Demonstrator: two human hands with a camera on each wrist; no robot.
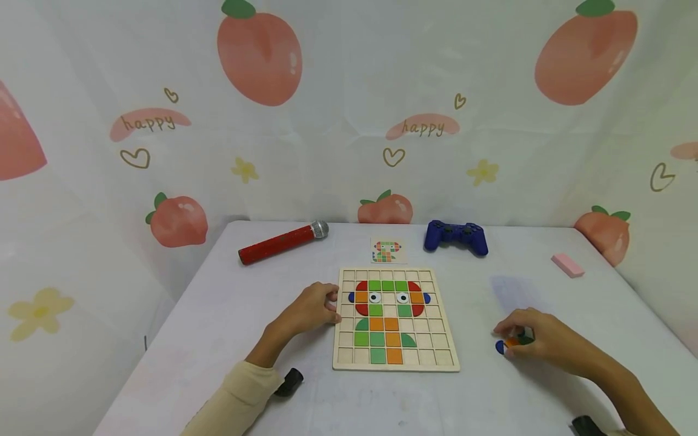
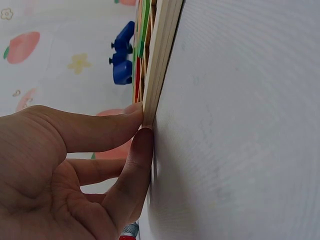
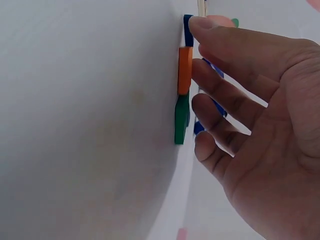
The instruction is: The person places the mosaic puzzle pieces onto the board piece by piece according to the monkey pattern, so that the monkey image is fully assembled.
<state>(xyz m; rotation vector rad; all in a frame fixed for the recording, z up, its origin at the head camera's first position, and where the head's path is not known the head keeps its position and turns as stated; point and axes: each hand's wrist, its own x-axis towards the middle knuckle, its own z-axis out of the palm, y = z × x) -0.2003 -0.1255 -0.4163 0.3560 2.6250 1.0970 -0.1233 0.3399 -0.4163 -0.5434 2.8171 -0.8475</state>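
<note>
A square wooden grid board (image 1: 440, 341) lies on the table, with red, orange, green and blue pieces forming a figure with two eye pieces (image 1: 375, 297). My left hand (image 1: 311, 310) is at its left edge; in the left wrist view the thumb and a finger pinch the rim (image 2: 159, 65). Over to the right, my right hand (image 1: 553, 342) hovers low over loose pieces, fingers loosely bent. Its thumb tip is right at a blue piece (image 3: 188, 32). Beside that lie an orange piece (image 3: 185, 70) and a green one (image 3: 181, 120), partly hidden by the hand in the head view.
Behind the board lies a small picture card (image 1: 388, 251) showing a similar figure. A red microphone (image 1: 280, 243) is at the back left, a blue game controller (image 1: 455, 236) at the back right. Farther right sits a pink block (image 1: 568, 265). A patterned curtain (image 1: 338, 163) hangs behind the table.
</note>
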